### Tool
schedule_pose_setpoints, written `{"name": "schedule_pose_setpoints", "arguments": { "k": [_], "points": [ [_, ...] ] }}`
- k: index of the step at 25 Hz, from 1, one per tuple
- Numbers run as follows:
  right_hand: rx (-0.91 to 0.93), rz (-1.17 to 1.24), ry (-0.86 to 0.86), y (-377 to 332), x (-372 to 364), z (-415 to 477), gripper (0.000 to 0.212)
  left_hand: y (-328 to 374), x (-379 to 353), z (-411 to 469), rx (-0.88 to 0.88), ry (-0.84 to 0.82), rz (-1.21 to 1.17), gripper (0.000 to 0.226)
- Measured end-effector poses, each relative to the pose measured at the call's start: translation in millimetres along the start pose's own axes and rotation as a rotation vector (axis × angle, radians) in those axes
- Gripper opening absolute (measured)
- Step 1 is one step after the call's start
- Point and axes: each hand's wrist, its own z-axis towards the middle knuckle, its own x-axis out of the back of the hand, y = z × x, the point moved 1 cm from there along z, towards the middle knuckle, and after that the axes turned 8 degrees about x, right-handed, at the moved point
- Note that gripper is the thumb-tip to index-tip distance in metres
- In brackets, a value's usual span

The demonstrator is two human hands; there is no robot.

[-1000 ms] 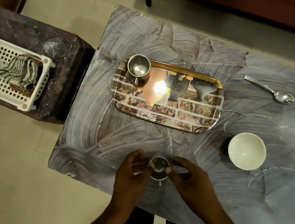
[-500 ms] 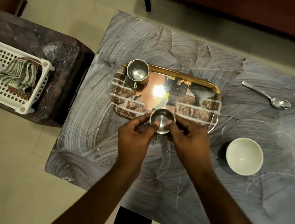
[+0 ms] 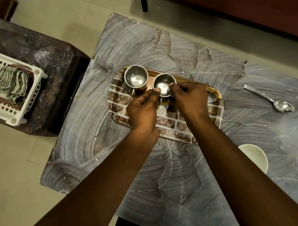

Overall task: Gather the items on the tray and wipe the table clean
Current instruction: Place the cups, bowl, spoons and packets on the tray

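We hold a small round steel cup (image 3: 163, 85) upright, mouth up, over the brick-patterned rectangular tray (image 3: 214, 114). Our left hand (image 3: 143, 110) and right hand (image 3: 190, 100) each keep a pinching grip on its rim, just beside a second steel cup (image 3: 136, 76). The tray's long axis runs left to right across the streaked grey tabletop (image 3: 157, 176).

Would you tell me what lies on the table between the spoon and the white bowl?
Nothing: in the head view, the stretch of table between the spoon and the white bowl is bare, showing only whitish wipe streaks.

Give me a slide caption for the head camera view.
Both hands set a second steel cup beside the first on a brick-patterned tray.
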Motion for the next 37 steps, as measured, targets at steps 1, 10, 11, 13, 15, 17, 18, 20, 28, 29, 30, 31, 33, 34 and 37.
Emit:
{"name": "schedule_pose_setpoints", "arguments": {
  "k": [1, 10, 11, 13, 15, 17, 18, 20, 28, 29, 30, 31, 33, 34, 37],
  "points": [
    [0.0, -0.002, 0.011, 1.4, -0.8, 2.7, 0.018, -0.1, -3.3, -1.0, -0.001, 0.015, -0.005, 0.009],
    [0.0, 0.068, -0.012, -1.5, 2.3, 2.4, 0.017, -4.6, -4.3, 1.2, -0.049, 0.078, 0.079, 0.016],
    [-0.012, 0.079, -0.019, -3.7, 8.6, -2.2, 0.02, -7.8, 0.1, -2.8, -0.075, 0.073, 0.095, 0.024],
    [-0.025, 0.051, -0.005, -3.8, 33.3, -14.0, 0.029, -17.9, 10.3, -15.3, -0.169, 0.098, 0.162, 0.031],
    [0.03, -0.064, 0.03, 3.0, 71.5, -30.7, 0.029, -33.2, 18.3, -35.8, -0.287, 0.119, 0.31, 0.023],
    [0.069, -0.199, 0.096, 18.3, 121.0, -53.6, 0.028, -63.0, 20.6, -55.9, -0.299, 0.009, 0.473, 0.032],
    [0.059, -0.247, 0.132, 27.5, 145.4, -67.6, 0.027, -81.0, 18.5, -64.5, -0.252, -0.064, 0.547, 0.036],
    [-0.017, -0.317, 0.196, 45.8, 183.1, -95.3, 0.031, -115.5, 11.3, -71.5, -0.148, -0.178, 0.676, 0.042],
    [-0.203, -0.165, 0.226, 123.0, 224.7, -148.4, 0.046, -177.8, -17.0, -108.5, -0.454, -0.258, 0.891, 0.051],
    [-0.201, -0.135, 0.229, 126.1, 223.8, -149.0, 0.045, -183.9, -18.9, -110.1, -0.398, -0.261, 0.921, 0.049],
    [-0.192, -0.105, 0.235, 128.5, 221.9, -149.5, 0.043, -190.3, -20.0, -110.6, -0.343, -0.26, 0.954, 0.046],
    [-0.188, -0.083, 0.24, 130.4, 219.8, -150.2, 0.04, -195.8, -20.3, -110.3, -0.306, -0.258, 0.982, 0.042],
    [-0.182, -0.053, 0.25, 133.8, 217.0, -151.7, 0.032, -204.9, -20.0, -109.7, -0.263, -0.258, 0.983, 0.039],
    [-0.183, -0.036, 0.261, 134.4, 216.4, -152.5, 0.03, -206.8, -20.5, -111.1, -0.251, -0.254, 0.963, 0.04],
    [-0.189, 0.012, 0.273, 126.4, 212.3, -153.5, 0.027, -197.9, -18.8, -117.5, -0.253, -0.217, 0.902, 0.043]
  ]
}}
